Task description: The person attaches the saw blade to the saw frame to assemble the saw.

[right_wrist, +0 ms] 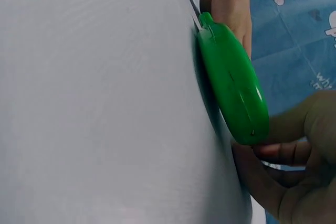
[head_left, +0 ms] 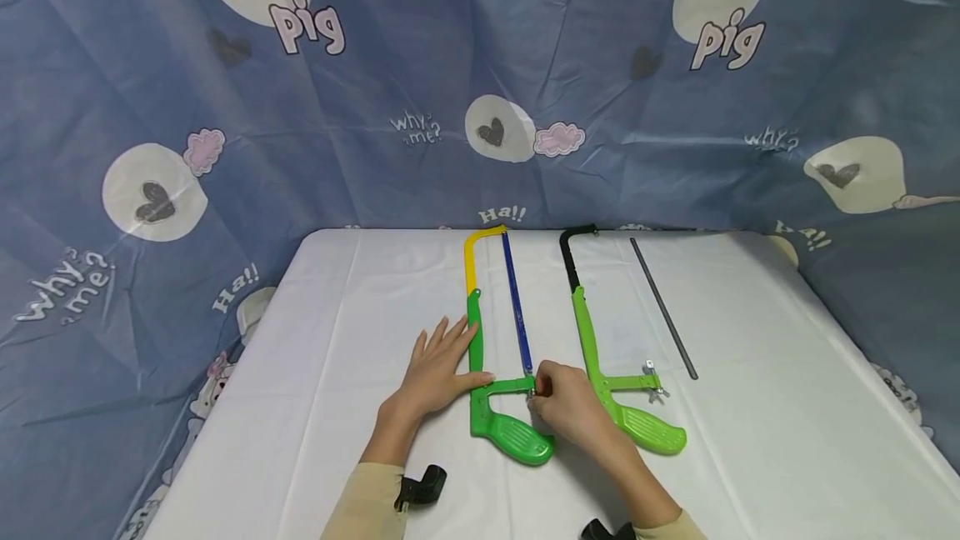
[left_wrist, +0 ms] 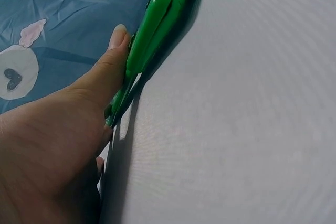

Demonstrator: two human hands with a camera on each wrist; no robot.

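Observation:
A hacksaw with a green handle [head_left: 521, 440] and a yellow front bow [head_left: 470, 261] lies flat on the white-covered table, its blue blade [head_left: 517, 302] running along the right side. My left hand [head_left: 435, 373] rests on the frame with fingers spread, the thumb lying across the joint of the short crossbar [head_left: 510, 387]. At that crossbar's right end, my right hand [head_left: 573, 402] pinches the wing nut, which the fingers mostly hide. In the right wrist view, the green grip [right_wrist: 236, 87] covers part of the bent fingers [right_wrist: 262, 187].
Just right of my right hand lies a second hacksaw [head_left: 588, 340], light green with a black bow, with a wing nut [head_left: 658, 396] on its crossbar. A loose grey blade [head_left: 663, 307] lies farther right. Blue printed fabric [head_left: 420, 182] hangs behind the table.

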